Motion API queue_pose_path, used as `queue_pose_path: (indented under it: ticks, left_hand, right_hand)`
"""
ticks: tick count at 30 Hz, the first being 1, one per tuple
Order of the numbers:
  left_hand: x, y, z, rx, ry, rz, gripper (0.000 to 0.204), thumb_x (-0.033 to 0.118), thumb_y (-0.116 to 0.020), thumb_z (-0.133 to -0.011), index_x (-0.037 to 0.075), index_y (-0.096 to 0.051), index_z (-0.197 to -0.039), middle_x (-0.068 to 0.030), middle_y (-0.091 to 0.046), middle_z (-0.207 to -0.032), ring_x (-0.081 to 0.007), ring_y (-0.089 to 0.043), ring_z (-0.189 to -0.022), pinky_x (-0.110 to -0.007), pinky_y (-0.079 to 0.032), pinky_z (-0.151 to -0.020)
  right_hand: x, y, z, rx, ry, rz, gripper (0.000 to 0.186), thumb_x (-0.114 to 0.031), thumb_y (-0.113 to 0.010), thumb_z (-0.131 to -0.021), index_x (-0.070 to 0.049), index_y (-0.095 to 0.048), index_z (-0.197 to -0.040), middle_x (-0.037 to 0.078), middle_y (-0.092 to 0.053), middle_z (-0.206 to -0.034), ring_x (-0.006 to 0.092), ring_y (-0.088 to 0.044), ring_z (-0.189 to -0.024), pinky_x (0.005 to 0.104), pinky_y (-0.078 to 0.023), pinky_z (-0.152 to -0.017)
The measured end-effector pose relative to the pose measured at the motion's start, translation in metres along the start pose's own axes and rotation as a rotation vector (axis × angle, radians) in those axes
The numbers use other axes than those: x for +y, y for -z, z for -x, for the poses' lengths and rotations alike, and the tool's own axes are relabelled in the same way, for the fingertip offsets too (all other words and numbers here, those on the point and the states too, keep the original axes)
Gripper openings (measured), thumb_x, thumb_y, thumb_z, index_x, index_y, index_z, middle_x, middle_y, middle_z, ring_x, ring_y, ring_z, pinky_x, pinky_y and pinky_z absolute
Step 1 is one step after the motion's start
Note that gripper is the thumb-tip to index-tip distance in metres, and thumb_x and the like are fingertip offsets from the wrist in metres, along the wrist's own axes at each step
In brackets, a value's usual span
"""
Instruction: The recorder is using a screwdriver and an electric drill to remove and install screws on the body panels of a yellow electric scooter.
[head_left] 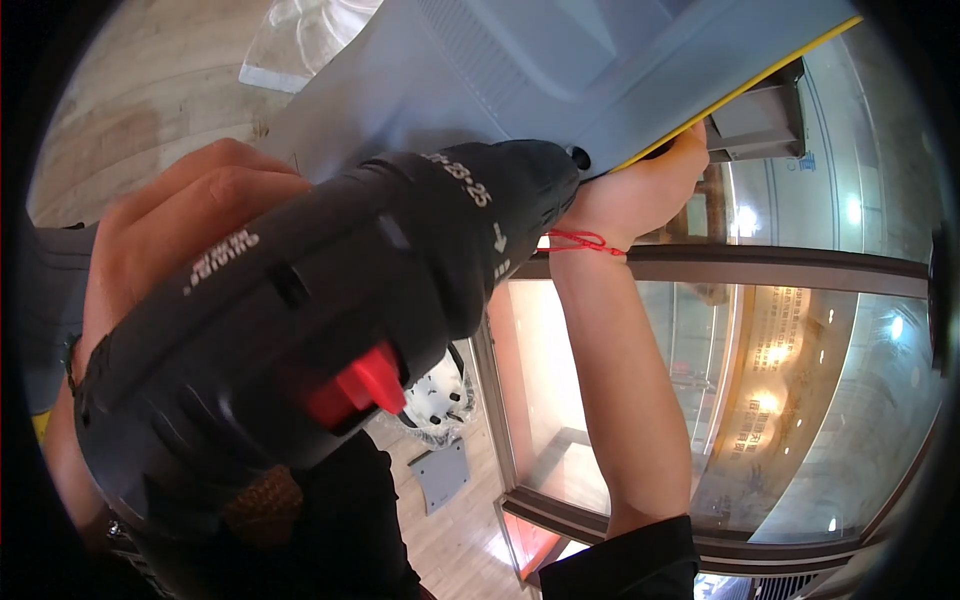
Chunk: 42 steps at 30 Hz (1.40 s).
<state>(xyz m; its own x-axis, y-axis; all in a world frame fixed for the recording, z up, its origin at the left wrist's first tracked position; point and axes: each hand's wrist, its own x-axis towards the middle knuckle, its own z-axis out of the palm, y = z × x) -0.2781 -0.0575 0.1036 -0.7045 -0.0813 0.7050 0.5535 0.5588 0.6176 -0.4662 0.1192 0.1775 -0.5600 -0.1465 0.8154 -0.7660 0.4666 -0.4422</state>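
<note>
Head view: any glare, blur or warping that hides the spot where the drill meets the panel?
Head view: the drill looms huge and slightly soft; its tip at the grey panel stays readable. Ceiling lights glare in the window glass only. Fisheye bends the window frame, and the corners go black.

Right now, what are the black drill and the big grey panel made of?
The drill looks like hard matt black plastic: moulded seams, dull sheen, and a glossy red plastic switch. The grey panel looks like smooth painted metal or plastic, with a ribbed patch and a thin yellow edge; I cannot tell which. The left hand grips the drill; the right hand steadies the panel.
</note>
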Motion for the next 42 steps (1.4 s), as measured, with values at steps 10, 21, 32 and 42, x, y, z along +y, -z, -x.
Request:
queue_pose_path:
  ticks: [10,21,32,42]
  left_hand:
    - [0.013,0.032,-0.019,-0.151,0.009,-0.269,0.044,0.030,-0.073,-0.066,0.005,-0.062,-0.100,-0.0107,-0.063,-0.096,-0.0263,-0.064,-0.093,-0.040,-0.044,-0.089]
    - [0.007,0.040,-0.036,-0.222,0.011,-0.060,0.042,0.032,-0.068,-0.068,0.001,-0.060,-0.095,-0.0133,-0.062,-0.086,-0.0292,-0.064,-0.074,-0.037,-0.049,-0.066]
    - [0.010,0.030,-0.026,-0.139,-0.006,-0.042,0.042,0.029,-0.070,-0.067,-0.002,-0.060,-0.093,-0.0144,-0.062,-0.084,-0.0298,-0.065,-0.072,-0.036,-0.051,-0.066]
    - [0.023,0.015,0.054,-0.098,0.385,0.181,0.030,0.014,-0.071,-0.074,-0.001,-0.064,-0.098,-0.0132,-0.066,-0.091,-0.0250,-0.066,-0.082,-0.033,-0.051,-0.073]
  right_hand:
    - [0.000,0.003,-0.001,-0.049,0.022,0.009,0.028,-0.013,-0.049,-0.088,0.007,-0.058,-0.105,0.019,-0.053,-0.123,0.0320,-0.054,-0.106,0.0366,-0.042,-0.089]
    - [0.001,0.004,-0.002,-0.024,-0.097,-0.094,0.037,-0.020,-0.039,-0.094,0.007,-0.056,-0.113,0.019,-0.051,-0.127,0.0297,-0.054,-0.105,0.0334,-0.042,-0.090]
    - [0.004,0.004,0.000,-0.023,0.041,0.011,0.036,-0.018,-0.039,-0.093,0.008,-0.059,-0.106,0.022,-0.051,-0.128,0.0315,-0.055,-0.106,0.0358,-0.043,-0.090]
    - [0.000,0.007,0.002,-0.030,0.009,-0.017,0.036,-0.018,-0.040,-0.093,0.007,-0.059,-0.109,0.020,-0.051,-0.128,0.0299,-0.055,-0.107,0.0358,-0.043,-0.090]
